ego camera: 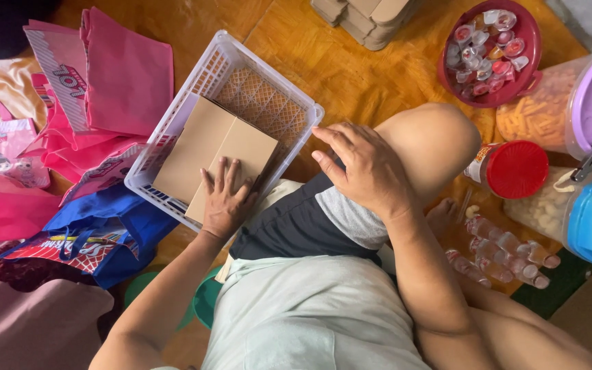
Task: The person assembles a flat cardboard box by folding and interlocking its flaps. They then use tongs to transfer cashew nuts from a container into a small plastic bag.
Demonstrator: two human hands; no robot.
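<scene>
My left hand (pixel 226 199) lies flat with fingers spread on a closed brown cardboard box (pixel 207 147). The box sits inside a white plastic lattice basket (pixel 268 82) on the orange floor. My right hand (pixel 361 164) hovers just right of the basket's near corner, fingers loosely apart and holding nothing, above my bent knee (pixel 433 144).
Pink tote bags (pixel 114 75) and a blue bag (pixel 97 236) lie left of the basket. At right stand a red bowl of jelly cups (pixel 491 51), a red-lidded jar (pixel 512 169), purple- and blue-lidded snack tubs (pixel 584 103), and small wrapped cups (pixel 508 250). Stacked folded boxes (pixel 368 17) sit at top.
</scene>
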